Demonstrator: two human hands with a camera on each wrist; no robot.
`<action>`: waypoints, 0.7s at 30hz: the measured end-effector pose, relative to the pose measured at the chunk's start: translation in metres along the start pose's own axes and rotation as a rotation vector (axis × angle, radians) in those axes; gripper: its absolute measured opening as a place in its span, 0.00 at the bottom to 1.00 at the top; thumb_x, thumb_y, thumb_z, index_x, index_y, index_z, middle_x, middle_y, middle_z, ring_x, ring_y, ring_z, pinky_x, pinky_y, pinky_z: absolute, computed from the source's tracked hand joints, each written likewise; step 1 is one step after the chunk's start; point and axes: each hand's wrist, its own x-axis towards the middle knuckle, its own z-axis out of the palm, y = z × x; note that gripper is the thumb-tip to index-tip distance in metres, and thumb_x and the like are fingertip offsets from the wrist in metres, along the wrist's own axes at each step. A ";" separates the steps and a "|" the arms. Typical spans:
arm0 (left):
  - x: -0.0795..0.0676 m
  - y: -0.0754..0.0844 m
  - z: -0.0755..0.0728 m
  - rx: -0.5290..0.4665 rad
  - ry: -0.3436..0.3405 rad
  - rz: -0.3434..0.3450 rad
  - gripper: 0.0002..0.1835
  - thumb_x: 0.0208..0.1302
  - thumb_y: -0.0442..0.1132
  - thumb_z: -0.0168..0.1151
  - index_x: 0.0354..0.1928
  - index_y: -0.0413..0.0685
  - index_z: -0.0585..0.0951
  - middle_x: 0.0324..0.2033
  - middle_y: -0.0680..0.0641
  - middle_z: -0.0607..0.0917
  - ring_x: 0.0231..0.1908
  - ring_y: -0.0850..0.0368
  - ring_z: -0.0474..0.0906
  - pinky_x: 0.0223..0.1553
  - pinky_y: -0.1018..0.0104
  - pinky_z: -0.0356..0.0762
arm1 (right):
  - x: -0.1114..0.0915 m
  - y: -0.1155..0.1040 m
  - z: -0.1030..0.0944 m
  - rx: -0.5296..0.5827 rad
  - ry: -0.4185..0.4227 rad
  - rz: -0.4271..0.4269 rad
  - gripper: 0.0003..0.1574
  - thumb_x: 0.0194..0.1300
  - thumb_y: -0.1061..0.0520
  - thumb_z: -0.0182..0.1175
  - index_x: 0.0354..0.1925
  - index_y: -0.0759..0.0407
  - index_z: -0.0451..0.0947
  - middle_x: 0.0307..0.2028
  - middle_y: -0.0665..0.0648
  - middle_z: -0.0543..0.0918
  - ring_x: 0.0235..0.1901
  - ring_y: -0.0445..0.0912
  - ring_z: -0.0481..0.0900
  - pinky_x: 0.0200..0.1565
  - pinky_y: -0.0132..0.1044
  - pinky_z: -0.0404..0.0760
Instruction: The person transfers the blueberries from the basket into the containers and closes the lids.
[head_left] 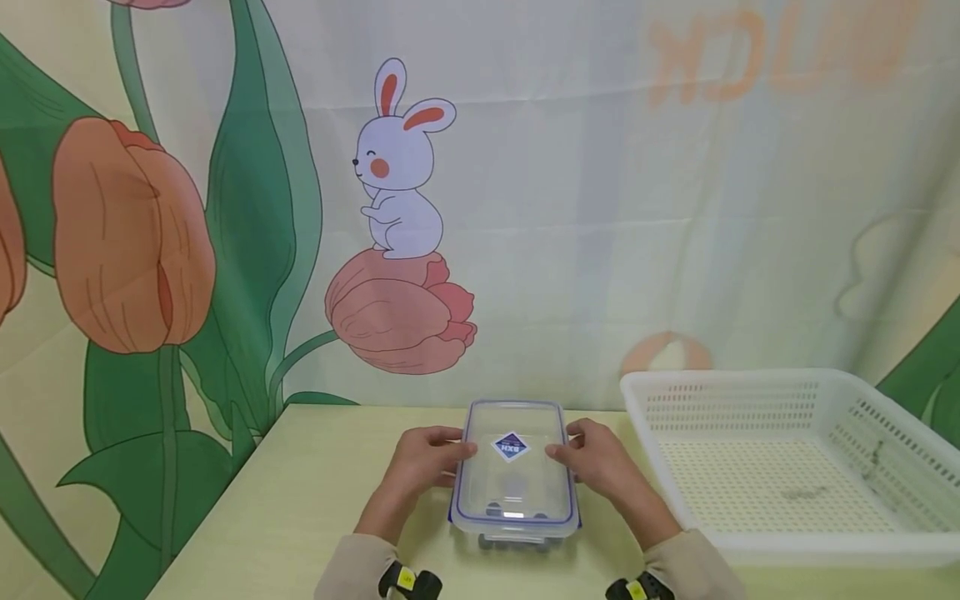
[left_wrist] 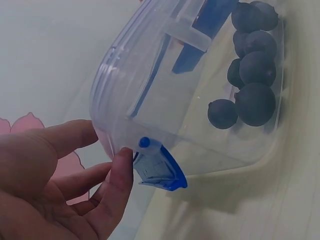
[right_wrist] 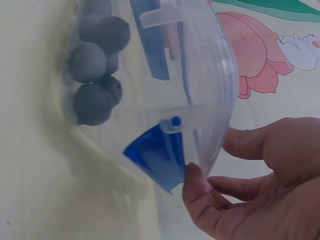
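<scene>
A clear plastic food container [head_left: 513, 492] stands on the table, with its blue-rimmed lid [head_left: 517, 479] on top. Several dark round fruits, which look like blueberries [left_wrist: 257, 69], lie on its bottom. My left hand [head_left: 423, 460] pinches the lid's left edge, thumb on top and fingers below the rim. On the opposite edge my right hand [head_left: 600, 457] does the same. Blue side latches [left_wrist: 160, 167] hang flared out from the lid, and in the right wrist view a blue latch [right_wrist: 159, 155] sits beside my fingertips. Whether the lid is seated or slightly raised, I cannot tell.
To the right stands a white perforated plastic basket [head_left: 780, 546], close to my right forearm. The pale tabletop [head_left: 300, 500] extends to the left. A printed curtain [head_left: 540, 208] with tulips and a rabbit hangs behind the table.
</scene>
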 end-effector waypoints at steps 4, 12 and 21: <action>0.003 -0.004 -0.003 -0.015 -0.003 0.004 0.24 0.68 0.42 0.75 0.61 0.36 0.84 0.45 0.42 0.89 0.40 0.49 0.88 0.41 0.58 0.91 | 0.001 0.005 0.004 0.071 0.031 -0.006 0.35 0.72 0.56 0.70 0.64 0.79 0.72 0.48 0.70 0.83 0.39 0.55 0.86 0.39 0.47 0.90; 0.007 -0.010 -0.007 0.032 0.048 -0.041 0.34 0.63 0.48 0.79 0.66 0.38 0.81 0.55 0.37 0.86 0.52 0.40 0.84 0.51 0.47 0.88 | 0.003 0.023 0.015 0.213 0.096 0.028 0.40 0.67 0.50 0.74 0.65 0.74 0.74 0.56 0.74 0.81 0.48 0.60 0.85 0.46 0.49 0.88; 0.011 -0.014 -0.013 -0.005 0.015 -0.088 0.42 0.66 0.51 0.77 0.73 0.34 0.72 0.53 0.34 0.86 0.46 0.40 0.89 0.42 0.52 0.91 | 0.003 0.022 0.022 0.392 0.030 0.138 0.53 0.71 0.46 0.72 0.72 0.82 0.59 0.48 0.76 0.85 0.41 0.60 0.90 0.44 0.48 0.90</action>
